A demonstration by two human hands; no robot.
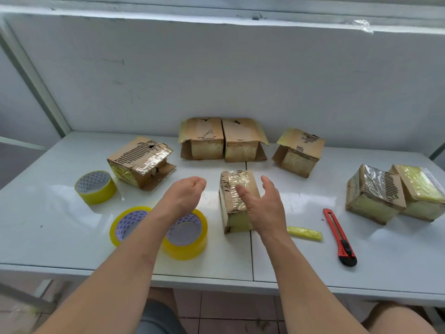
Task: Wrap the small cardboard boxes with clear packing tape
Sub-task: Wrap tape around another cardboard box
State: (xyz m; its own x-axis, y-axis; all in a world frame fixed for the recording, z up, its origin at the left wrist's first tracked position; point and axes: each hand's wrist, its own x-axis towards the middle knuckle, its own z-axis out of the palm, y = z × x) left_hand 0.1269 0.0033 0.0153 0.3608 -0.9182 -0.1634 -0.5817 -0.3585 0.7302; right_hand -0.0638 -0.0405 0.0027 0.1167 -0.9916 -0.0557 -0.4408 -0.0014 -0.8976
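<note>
White table point(60, 237) set against a pale wall, viewed from the head camera; six small cardboard boxes and three tape rolls lie on it. Two boxes at the far right, one with dark print point(375, 194) and one with a yellowish top point(420, 189), touch each other and appear fully covered in glossy tape, so they read as finished. The centre box point(234, 201), just in front of the person, also carries crinkled tape over its top and front face; whether every side is covered cannot be told. The left box point(140, 162) is partly taped, with a flap hanging loose at its base. The back pair of boxes point(222, 138), side by side and touching, and the tilted box to their right point(299, 151) have open flaps and look untaped. Judged from this, roughly half the work remains.

The left hand point(185, 194) hovers above the table with fingers loosely curled, grasping nothing. The right hand point(261, 203) is spread and relaxed just beside the centre box, partly in front of it, holding nothing; contact cannot be confirmed.

Tape rolls: one at the left point(96, 188), two nearer point(127, 224) point(190, 237), partly hidden by the left forearm. A red utility knife point(339, 237) and a yellowish tape scrap point(304, 233) lie at the right.
</note>
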